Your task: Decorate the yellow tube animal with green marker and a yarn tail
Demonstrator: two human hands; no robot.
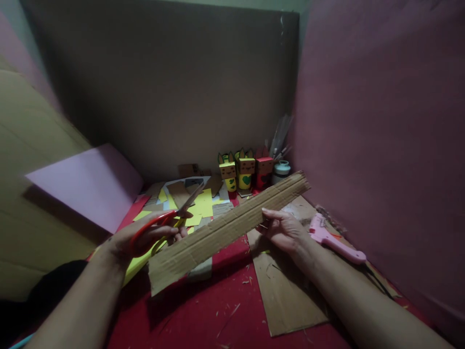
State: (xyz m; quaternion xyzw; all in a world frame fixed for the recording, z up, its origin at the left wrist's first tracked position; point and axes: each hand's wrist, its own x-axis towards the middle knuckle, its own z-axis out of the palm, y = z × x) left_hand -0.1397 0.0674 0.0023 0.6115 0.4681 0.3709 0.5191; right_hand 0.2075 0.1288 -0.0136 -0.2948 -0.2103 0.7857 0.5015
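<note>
A long strip of corrugated cardboard [225,232] is held up at a slant above the red table surface [221,300]. My right hand [285,231] pinches its lower edge, thumb in front and fingers behind. Red-handled scissors [156,225] are in my left hand [152,235], their blades pointing up and away to the right. The fingertips of my left hand are beside the strip's left part; whether they touch it cannot be told. Beneath my right hand lies a flat cardboard sheet [286,295].
Three animal-faced paper figures [246,169] stand at the back beside a lidded jar [282,168]. Yellow paper pieces [203,203] and cardboard scraps lie behind the strip. A pink glue gun [336,240] lies at right. Pink card [90,184] leans at left.
</note>
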